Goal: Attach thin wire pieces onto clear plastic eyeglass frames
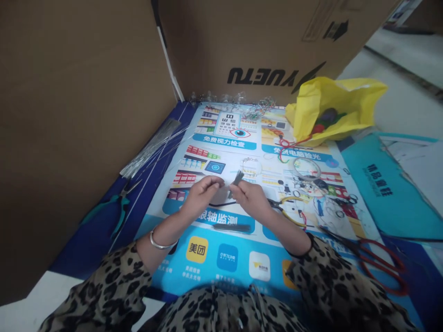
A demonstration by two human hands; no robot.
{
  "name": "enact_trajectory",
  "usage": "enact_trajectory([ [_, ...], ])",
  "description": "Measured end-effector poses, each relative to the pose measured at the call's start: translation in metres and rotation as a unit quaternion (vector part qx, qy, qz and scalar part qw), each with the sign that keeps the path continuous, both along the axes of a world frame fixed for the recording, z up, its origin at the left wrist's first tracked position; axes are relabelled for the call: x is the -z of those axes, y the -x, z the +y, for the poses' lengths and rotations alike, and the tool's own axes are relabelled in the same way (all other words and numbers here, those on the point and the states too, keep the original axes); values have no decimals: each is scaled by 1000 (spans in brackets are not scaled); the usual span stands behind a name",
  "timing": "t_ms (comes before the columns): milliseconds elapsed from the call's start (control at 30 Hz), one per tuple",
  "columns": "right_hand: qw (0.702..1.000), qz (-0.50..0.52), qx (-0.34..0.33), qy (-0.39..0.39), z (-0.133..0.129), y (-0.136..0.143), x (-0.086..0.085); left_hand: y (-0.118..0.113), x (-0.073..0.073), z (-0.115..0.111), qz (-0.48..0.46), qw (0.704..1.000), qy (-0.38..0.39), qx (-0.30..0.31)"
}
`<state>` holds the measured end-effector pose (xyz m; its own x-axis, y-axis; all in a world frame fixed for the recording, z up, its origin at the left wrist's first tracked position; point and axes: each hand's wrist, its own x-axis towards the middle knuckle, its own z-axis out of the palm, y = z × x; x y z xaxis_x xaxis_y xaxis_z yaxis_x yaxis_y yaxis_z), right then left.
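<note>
Over the middle of the printed poster sheet [221, 154], my right hand [249, 196] is closed round a short bundle of thin dark wires [239, 177], whose ends stick up past the fingers. Just to its left, my left hand [205, 192] has thumb and fingertips pinched together; anything between them is too small to make out. The two hands are close but apart. Another bundle of short wires [231, 228] lies on the sheet below them. A clear ring [252, 167] rests behind my right hand. Yellow-handled pliers [292, 199] lie partly behind my right forearm.
Cardboard walls [214, 50] stand behind and at the left. Long wires [150, 150] and teal pliers [119, 203] lie left. At the right are a yellow bag [341, 99], a tape roll [307, 168], red-handled scissors [380, 260] and a teal sheet [391, 193]. Wire pieces [254, 110] lie at the back.
</note>
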<state>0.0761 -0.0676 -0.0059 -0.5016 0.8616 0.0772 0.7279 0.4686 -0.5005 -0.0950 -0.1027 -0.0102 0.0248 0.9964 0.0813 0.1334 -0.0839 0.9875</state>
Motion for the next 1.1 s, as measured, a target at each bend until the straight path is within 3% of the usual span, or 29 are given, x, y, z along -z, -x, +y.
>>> enact_trajectory([
  [167, 992, -112, -38, -48, -2, 3, -6, -8, -4, -3, 26, 998, -46, 15],
  [467, 985, -155, -49, -65, -11, 16, -8, -27, 0, -12, -1, 995, -65, -81],
  [667, 980, -178, -68, -56, -28, 2, -34, -22, -6, -14, -29, 990, -55, -129],
  [800, 947, -250, -192, -55, -59, -5, -48, -17, -5, -9, -60, 988, -45, -134],
  [900, 914, -322, -233, -87, -77, 2, -46, -15, -3, -6, -74, 987, -51, -131],
  [1100, 877, -367, -289, -108, -71, 22, -38, -2, 2, -1, -70, 985, -61, -142],
])
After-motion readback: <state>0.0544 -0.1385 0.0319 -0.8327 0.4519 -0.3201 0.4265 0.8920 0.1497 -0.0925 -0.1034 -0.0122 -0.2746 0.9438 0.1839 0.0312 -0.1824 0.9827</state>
